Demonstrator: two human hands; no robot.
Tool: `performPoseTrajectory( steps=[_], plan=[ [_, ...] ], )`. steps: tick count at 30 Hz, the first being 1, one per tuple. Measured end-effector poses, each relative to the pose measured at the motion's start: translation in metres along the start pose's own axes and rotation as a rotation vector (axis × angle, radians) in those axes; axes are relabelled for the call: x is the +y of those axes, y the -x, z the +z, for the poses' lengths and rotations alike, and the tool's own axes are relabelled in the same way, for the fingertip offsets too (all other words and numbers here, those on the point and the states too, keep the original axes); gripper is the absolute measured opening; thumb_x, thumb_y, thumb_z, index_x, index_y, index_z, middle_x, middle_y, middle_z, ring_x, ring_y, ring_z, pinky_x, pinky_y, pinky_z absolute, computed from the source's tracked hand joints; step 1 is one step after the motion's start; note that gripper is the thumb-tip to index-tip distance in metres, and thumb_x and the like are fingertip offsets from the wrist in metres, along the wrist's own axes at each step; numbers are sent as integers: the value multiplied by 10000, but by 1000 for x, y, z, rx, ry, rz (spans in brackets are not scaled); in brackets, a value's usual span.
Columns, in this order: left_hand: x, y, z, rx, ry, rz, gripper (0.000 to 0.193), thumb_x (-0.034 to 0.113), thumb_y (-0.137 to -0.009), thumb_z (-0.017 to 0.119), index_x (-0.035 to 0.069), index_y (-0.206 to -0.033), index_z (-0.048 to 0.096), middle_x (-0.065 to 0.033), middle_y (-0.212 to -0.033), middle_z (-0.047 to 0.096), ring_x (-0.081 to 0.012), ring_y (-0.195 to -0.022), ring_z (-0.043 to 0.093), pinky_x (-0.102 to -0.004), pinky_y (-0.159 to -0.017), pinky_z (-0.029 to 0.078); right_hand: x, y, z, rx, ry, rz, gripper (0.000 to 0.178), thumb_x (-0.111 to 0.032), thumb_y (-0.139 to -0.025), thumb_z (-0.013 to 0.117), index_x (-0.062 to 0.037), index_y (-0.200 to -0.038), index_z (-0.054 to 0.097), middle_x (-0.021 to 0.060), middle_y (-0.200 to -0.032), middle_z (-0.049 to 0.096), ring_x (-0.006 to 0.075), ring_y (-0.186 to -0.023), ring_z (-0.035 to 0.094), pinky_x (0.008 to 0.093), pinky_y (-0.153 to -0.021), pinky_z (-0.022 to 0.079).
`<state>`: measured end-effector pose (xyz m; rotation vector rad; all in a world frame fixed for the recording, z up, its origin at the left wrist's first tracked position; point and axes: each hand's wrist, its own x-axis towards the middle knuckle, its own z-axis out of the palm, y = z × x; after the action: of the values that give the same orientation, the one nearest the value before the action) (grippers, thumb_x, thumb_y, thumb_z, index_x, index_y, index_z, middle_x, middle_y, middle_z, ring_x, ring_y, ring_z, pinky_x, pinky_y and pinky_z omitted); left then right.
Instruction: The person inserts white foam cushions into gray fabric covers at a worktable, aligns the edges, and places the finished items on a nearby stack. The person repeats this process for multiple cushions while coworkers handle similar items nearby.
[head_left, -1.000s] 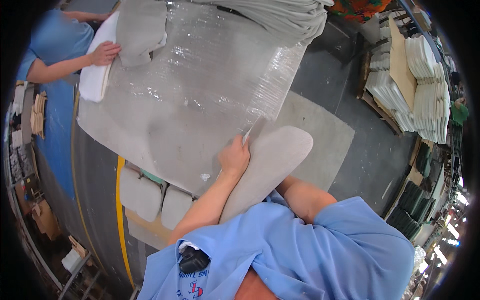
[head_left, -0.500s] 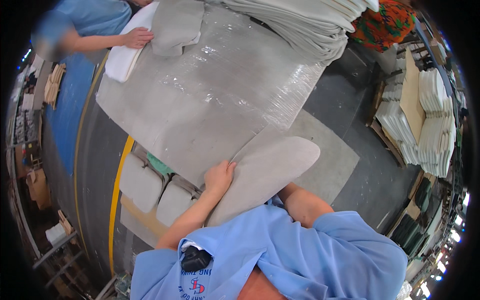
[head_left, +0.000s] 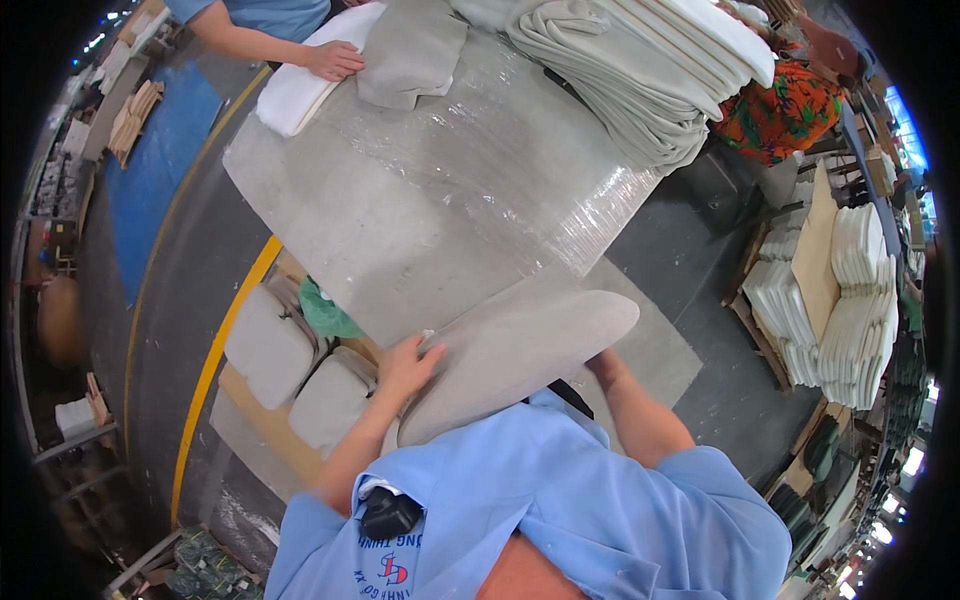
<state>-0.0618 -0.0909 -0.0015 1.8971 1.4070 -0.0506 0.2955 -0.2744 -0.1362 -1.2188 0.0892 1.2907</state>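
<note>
A grey fabric-covered cushion (head_left: 525, 345) is tilted between my body and the near edge of the work table (head_left: 390, 220). At the cushion's left edge, my left hand (head_left: 404, 368) grips it, with the thumb on the fabric. My right hand (head_left: 604, 364) reaches beneath the cushion's right side; its fingers are hidden there. Clear plastic film covers part of the grey tabletop.
Across the table, a co-worker's hand (head_left: 335, 61) rests on a white pad (head_left: 292, 104) beside grey fabric (head_left: 412, 50). Grey covers (head_left: 610, 80) are piled at the far right. Finished grey cushions (head_left: 268, 345) lie below left. White panels (head_left: 862, 290) stand stacked at right.
The view has shifted, so the table sits higher and farther right. My left hand's thumb and fingers are more spread at the cushion's edge. More of my right wrist shows.
</note>
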Motion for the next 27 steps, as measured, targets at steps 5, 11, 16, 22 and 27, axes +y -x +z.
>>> performPoseTrajectory(
  steps=[5,11,16,22,27],
  plan=[
    [-60,45,2,-252,280,-393,479,487,-942,777,34,-1069,687,-75,-936,724,-181,-853,673,-348,-755,542,-154,-8,53,-2,528,348,641,-514,-998,688,-23,-1407,629,167,-1379,669,263,-1201,682,417,-1047,539],
    [-32,64,12,-200,895,-501,402,395,-1003,736,23,-1141,667,-85,-1037,719,-148,-851,641,-315,-712,520,-178,-16,134,-337,1410,477,549,-395,-951,799,-23,-1338,683,116,-1176,727,221,-1054,701,391,-960,555],
    [-50,60,36,-81,697,-450,337,348,-1010,707,12,-1018,683,-86,-913,720,-161,-799,629,-364,-716,516,-154,-32,121,-354,1557,380,336,-325,-954,799,6,-1010,785,110,-894,754,211,-846,689,404,-805,546],
    [-59,62,57,34,456,-448,331,324,-980,700,6,-897,666,-112,-753,658,-193,-741,602,-396,-718,496,-141,-32,116,-292,1811,192,383,-370,-927,797,10,-965,765,162,-854,729,251,-806,681,413,-792,528],
    [-57,59,48,-13,502,-449,302,315,-995,700,35,-884,677,-42,-754,630,-153,-724,551,-344,-692,470,-139,-32,115,-283,1798,160,382,-394,-932,792,-17,-988,786,149,-885,751,260,-818,701,410,-800,542]
  ],
)
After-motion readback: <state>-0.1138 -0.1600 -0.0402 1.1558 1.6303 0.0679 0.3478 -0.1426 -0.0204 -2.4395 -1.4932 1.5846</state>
